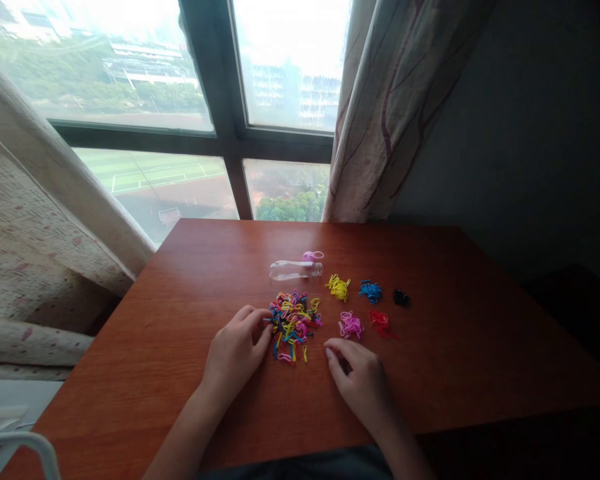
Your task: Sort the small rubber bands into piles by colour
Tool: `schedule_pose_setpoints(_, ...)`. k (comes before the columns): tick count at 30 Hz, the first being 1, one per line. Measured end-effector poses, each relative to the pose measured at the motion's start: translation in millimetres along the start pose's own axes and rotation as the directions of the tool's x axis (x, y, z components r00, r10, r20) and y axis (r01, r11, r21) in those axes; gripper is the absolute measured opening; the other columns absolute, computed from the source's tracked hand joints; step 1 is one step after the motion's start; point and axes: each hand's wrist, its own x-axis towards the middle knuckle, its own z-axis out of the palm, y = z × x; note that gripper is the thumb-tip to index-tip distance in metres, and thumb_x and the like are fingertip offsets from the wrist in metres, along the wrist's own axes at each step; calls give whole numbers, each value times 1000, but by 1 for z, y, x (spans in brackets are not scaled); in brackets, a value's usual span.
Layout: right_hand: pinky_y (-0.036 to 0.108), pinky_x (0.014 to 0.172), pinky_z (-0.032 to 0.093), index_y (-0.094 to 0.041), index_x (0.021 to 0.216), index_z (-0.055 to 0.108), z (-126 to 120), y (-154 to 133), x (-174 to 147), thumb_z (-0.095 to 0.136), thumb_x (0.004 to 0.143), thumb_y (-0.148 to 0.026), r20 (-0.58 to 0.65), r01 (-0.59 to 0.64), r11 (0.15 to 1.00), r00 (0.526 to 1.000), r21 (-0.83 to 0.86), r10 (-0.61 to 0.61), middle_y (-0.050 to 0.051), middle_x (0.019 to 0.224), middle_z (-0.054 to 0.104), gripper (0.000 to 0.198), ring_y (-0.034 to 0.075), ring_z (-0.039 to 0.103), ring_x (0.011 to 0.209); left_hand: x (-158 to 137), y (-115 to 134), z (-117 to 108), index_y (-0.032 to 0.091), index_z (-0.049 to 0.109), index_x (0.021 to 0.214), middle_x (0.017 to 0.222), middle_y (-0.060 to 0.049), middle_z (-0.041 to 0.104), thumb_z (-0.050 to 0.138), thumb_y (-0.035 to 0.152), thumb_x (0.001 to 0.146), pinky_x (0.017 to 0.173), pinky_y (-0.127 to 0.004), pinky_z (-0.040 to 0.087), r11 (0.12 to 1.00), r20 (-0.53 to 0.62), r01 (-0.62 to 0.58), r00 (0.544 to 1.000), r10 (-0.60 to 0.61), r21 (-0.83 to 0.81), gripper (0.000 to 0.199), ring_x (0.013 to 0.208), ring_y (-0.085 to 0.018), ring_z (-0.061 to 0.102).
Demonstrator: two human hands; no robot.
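A mixed pile of small coloured rubber bands (293,323) lies on the brown wooden table. My left hand (237,347) is at the pile's left edge, thumb and forefinger closed on a dark rubber band there. My right hand (357,373) rests to the right of the pile, its fingers curled and fingertips together; anything between them is too small to make out. Beyond it lie single-colour heaps: pink bands (351,325), red bands (381,323), yellow bands (339,287), blue bands (370,291) and black bands (401,297).
Behind the mixed pile a clear plastic bottle (293,270) lies on its side, with a pink looped cap (311,256) beside its neck. The table (145,347) reaches to a window (230,140) with curtains (380,120). A white curved bar (30,440) stands at lower left.
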Motion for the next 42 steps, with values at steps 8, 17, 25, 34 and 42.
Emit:
schedule_pose_setpoints(8, 28, 74, 53, -22, 94, 69, 0, 0, -1, 49, 93, -20, 1, 1, 1000, 1000, 8, -1, 4, 87, 73, 20, 19, 69, 77, -8, 5, 4, 23, 66, 98, 90, -2, 67, 54, 31, 90, 64, -25, 47, 998, 34, -45, 998, 46, -44, 16, 73, -16, 63)
schedule_pose_setpoints(17, 28, 73, 53, -22, 94, 70, 0, 1, 0, 49, 92, -19, 4, 18, 1000, 1000, -17, -18, 4, 88, 74, 21, 19, 70, 78, -15, 0, 4, 23, 67, 99, 83, 0, 67, 54, 30, 89, 62, -24, 47, 993, -55, -41, 998, 35, -114, 17, 68, -14, 61)
schedule_pose_setpoints(25, 29, 77, 53, -22, 94, 70, -1, -2, -1, 50, 91, -18, 21, -8, 1000, 1000, -23, 8, 4, 89, 74, 21, 20, 70, 80, -37, 8, 8, 23, 61, 87, 81, 0, 64, 52, 28, 91, 61, -24, 45, 997, -10, -48, 999, 47, -53, 12, 68, -14, 62)
schedule_pose_setpoints(34, 29, 78, 53, -23, 94, 70, 1, 1, 0, 50, 91, -18, 19, 8, 999, 1000, -44, -7, 4, 90, 74, 20, 20, 70, 80, -42, 27, 16, 26, 64, 99, 94, -2, 69, 51, 24, 90, 63, -24, 47, 989, 42, -147, 988, 146, 7, 16, 78, -17, 67)
schedule_pose_setpoints(42, 28, 77, 52, -23, 95, 69, -1, -1, 1, 51, 90, -16, 23, 9, 999, 1000, -34, -9, 4, 89, 74, 20, 19, 69, 79, -42, 22, 14, 26, 64, 92, 89, -2, 67, 47, 24, 94, 64, -25, 47, 985, 101, -169, 981, 163, 48, 17, 77, -18, 66)
